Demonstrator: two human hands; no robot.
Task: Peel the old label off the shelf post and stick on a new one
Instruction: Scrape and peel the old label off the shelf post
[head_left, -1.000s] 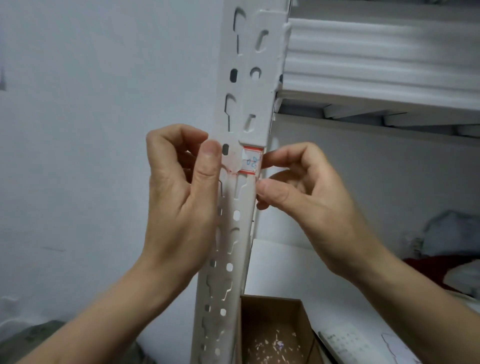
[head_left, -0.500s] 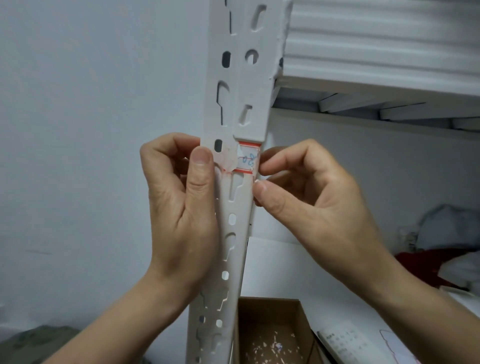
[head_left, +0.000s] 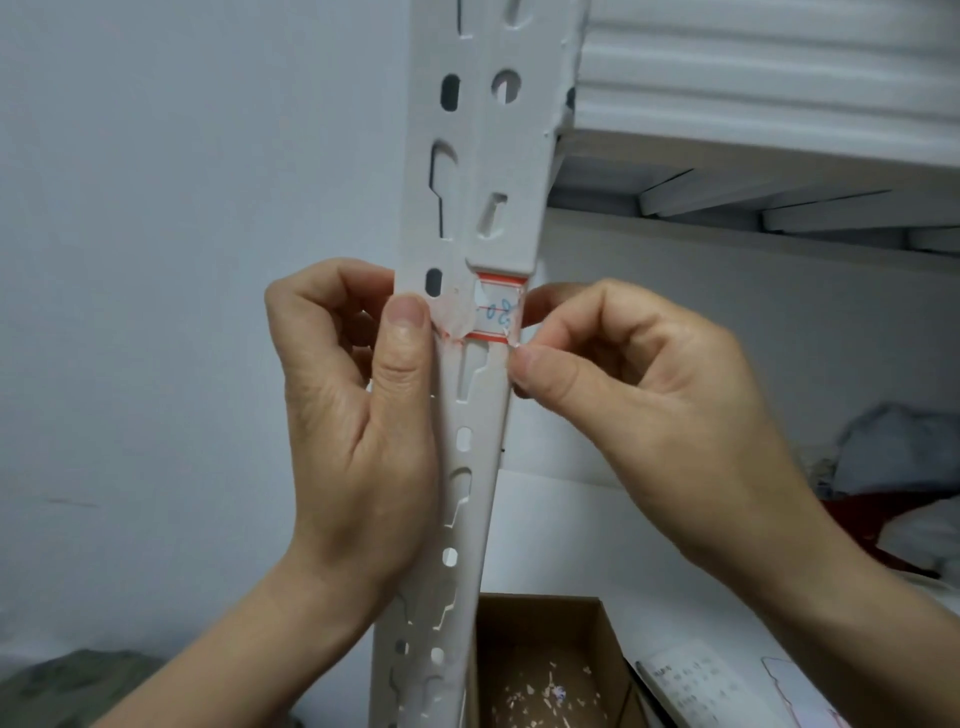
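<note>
The old label (head_left: 496, 314), white with red lines, is stuck on the front of the shelf post (head_left: 475, 156). Its left side is torn and lifted. The left hand (head_left: 358, 431) has its grip curled round the post, thumb beside the torn part. The right hand (head_left: 649, 395) pinches the label's lower right corner. A cardboard box (head_left: 545, 639) sits below the post.

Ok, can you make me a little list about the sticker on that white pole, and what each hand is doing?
shelf post: white, slotted, upright
old label: red edges, blue writing, stuck on the post, left part torn and scuffed
left hand: grips the post, thumb pressing beside the torn part
right hand: pinches the label's lower right corner
cardboard box: open, below the hands, beside the post
paper scraps: lying inside the box
job so far: label not off yet
</note>
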